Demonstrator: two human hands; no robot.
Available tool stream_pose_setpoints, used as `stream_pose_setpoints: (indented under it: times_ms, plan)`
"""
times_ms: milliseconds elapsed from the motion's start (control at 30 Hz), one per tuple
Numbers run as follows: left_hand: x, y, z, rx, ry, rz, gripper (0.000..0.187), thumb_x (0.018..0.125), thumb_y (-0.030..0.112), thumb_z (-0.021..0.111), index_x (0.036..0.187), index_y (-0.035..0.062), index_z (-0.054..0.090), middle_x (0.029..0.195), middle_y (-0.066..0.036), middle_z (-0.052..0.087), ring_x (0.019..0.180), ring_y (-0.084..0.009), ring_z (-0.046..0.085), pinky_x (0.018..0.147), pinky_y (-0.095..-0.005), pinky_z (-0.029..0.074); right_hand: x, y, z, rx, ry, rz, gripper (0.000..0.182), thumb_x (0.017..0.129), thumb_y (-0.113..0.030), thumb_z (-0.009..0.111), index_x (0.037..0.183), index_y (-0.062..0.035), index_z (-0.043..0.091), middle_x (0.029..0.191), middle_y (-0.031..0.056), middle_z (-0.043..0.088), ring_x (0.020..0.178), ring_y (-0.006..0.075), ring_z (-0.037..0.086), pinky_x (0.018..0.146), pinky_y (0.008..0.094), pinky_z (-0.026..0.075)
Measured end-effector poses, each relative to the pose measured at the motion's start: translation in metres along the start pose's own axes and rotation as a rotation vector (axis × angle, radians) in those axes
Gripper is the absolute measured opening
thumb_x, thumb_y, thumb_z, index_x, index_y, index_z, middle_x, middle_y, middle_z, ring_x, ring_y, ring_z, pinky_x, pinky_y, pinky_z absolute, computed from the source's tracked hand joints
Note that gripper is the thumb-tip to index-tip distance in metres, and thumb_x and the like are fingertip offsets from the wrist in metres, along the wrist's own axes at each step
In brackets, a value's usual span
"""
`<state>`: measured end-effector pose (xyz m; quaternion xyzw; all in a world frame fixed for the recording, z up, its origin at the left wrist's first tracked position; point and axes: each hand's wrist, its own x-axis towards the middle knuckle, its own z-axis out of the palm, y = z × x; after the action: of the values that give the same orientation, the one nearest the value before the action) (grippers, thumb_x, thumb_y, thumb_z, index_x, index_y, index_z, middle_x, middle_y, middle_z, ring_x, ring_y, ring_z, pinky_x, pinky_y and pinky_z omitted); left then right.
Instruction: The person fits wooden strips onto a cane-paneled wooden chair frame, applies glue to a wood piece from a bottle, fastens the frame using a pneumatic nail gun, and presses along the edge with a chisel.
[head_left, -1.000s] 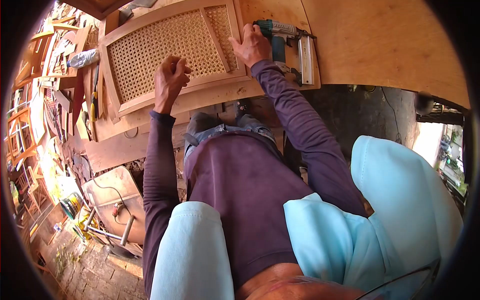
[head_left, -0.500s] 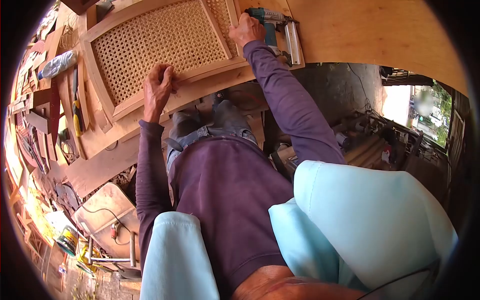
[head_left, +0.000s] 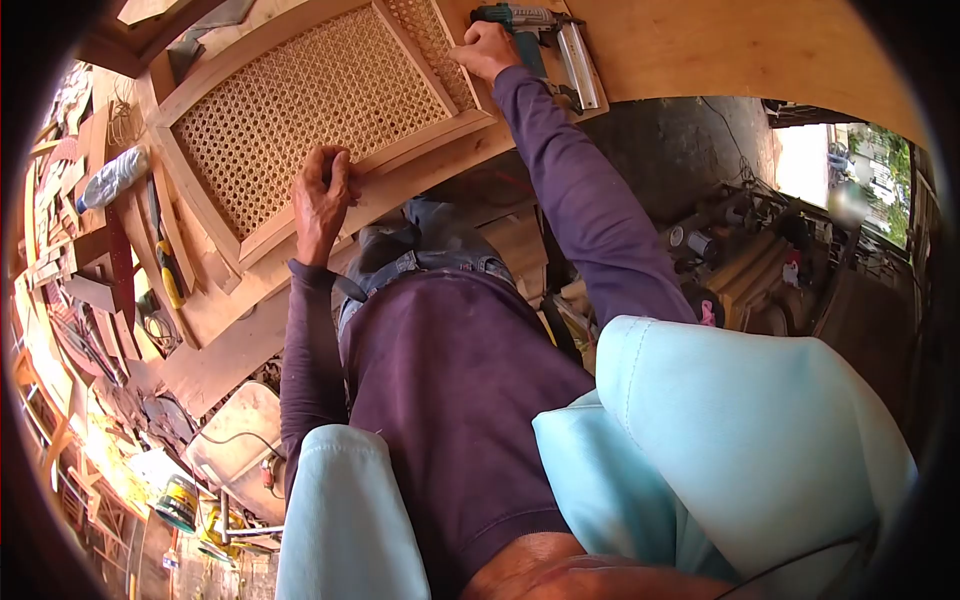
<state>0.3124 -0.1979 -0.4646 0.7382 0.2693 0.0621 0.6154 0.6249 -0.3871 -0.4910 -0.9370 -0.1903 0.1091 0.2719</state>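
A wooden frame [head_left: 385,160] with woven cane panels [head_left: 300,110] lies on the bench in front of me. At its near edge is my left hand [head_left: 322,200], fingers curled and thumb drawn in; anything between them is too small to make out. My right hand [head_left: 487,52] is closed over the frame's right end, by the narrower cane panel [head_left: 425,35]. Whatever its fingers hold is hidden. Just right of that hand lies a green and grey nail gun [head_left: 530,18] with a silver magazine [head_left: 577,60].
Left on the bench [head_left: 225,290] are a yellow-and-black handled tool [head_left: 168,270], a plastic-wrapped bottle [head_left: 115,180] and wood offcuts [head_left: 95,290]. A plywood sheet [head_left: 740,50] extends to the right. A stool [head_left: 240,430] with a cord on it stands lower left.
The view has shifted slightly, revealing more of a wooden piece at upper left. My right hand has shifted a little leftward on the frame; my left hand keeps its place at the near edge.
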Motion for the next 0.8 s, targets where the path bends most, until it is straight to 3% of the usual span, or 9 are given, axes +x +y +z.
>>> stream_pose_setpoints:
  times_ms: [67,100,167,233,300,533,633,700,800]
  plan:
    - [-0.001,0.001,-0.002,0.024,-0.004,-0.011,0.026,0.111,0.024,0.06,0.115,-0.001,0.067,0.081,-0.007,0.072,0.059,-0.0092,0.063,0.053,-0.0257,0.051,0.004,0.014,0.0,0.193,-0.02,-0.016,0.031,0.072,-0.028,0.091,0.088,-0.0066,0.076,0.083,0.0119,0.071,0.074,0.0244,0.065,0.071,0.0445,0.055]
    - [-0.001,0.002,-0.002,0.029,-0.006,-0.006,0.026,0.111,0.024,0.06,0.115,-0.001,0.067,0.081,-0.007,0.072,0.059,-0.0092,0.063,0.053,-0.0257,0.051,0.003,0.017,-0.003,0.197,-0.014,-0.016,0.031,0.072,-0.028,0.091,0.088,-0.0066,0.076,0.083,0.0119,0.071,0.074,0.0244,0.065,0.071,0.0445,0.055]
    - [-0.002,0.004,-0.002,-0.008,-0.015,-0.015,0.026,0.111,0.024,0.06,0.115,-0.001,0.067,0.082,-0.007,0.072,0.06,-0.009,0.062,0.053,-0.0256,0.051,0.005,0.021,-0.014,0.488,-0.122,0.04,0.023,0.089,-0.02,0.084,0.095,-0.0013,0.072,0.083,0.0051,0.068,0.082,0.0155,0.07,0.072,0.037,0.063]
    - [-0.001,0.004,-0.003,0.006,-0.018,0.004,0.024,0.11,0.023,0.06,0.113,-0.0007,0.067,0.081,-0.009,0.074,0.059,-0.0117,0.067,0.055,-0.0295,0.055,0.005,0.024,-0.028,0.647,-0.198,0.068,0.021,0.093,-0.018,0.081,0.104,-0.0017,0.074,0.092,0.0048,0.073,0.086,0.0168,0.074,0.076,0.038,0.066]
    - [0.0,0.003,-0.004,0.006,-0.019,0.001,0.025,0.11,0.023,0.06,0.113,-0.0012,0.066,0.081,-0.009,0.074,0.058,-0.0115,0.066,0.054,-0.0287,0.055,-0.009,0.012,-0.053,0.9,-0.226,0.144,0.022,0.087,-0.015,0.085,0.101,0.0001,0.075,0.092,0.0086,0.076,0.08,0.0197,0.076,0.074,0.0413,0.065]
    - [0.001,0.014,-0.001,-0.016,-0.041,-0.049,0.025,0.11,0.024,0.061,0.111,-0.0007,0.065,0.081,-0.01,0.074,0.059,-0.0114,0.065,0.051,-0.0267,0.052,-0.018,0.031,-0.075,1.296,-0.344,0.178,0.022,0.09,-0.018,0.085,0.105,-0.0057,0.074,0.095,0.0058,0.075,0.087,0.0235,0.077,0.085,0.0442,0.066]
    - [-0.003,0.038,0.016,-0.004,-0.039,-0.023,0.022,0.107,0.023,0.066,0.107,0.0012,0.065,0.081,-0.01,0.073,0.062,-0.0146,0.067,0.054,-0.0303,0.052,-0.022,0.035,-0.077,1.352,-0.351,0.172,0.022,0.09,-0.018,0.085,0.105,-0.0054,0.074,0.095,0.0059,0.075,0.086,0.0235,0.077,0.084,0.0438,0.065]
    - [-0.003,0.059,0.038,0.289,-0.006,0.218,0.018,0.102,0.02,0.071,0.104,0.0029,0.065,0.081,-0.011,0.071,0.067,-0.0189,0.068,0.061,-0.0344,0.053,-0.029,0.033,-0.077,1.362,-0.305,0.181,0.022,0.09,-0.018,0.085,0.104,-0.0053,0.074,0.095,0.0063,0.075,0.086,0.0236,0.076,0.082,0.0439,0.066]
    - [0.004,0.09,0.069,0.247,-0.091,0.238,0.014,0.098,0.015,0.073,0.103,0.0041,0.066,0.083,-0.012,0.071,0.071,-0.0218,0.07,0.066,-0.0359,0.053,-0.036,0.028,-0.072,1.345,-0.188,0.192,0.023,0.088,-0.017,0.086,0.103,-0.0049,0.074,0.095,0.0074,0.075,0.083,0.0236,0.076,0.079,0.0443,0.066]
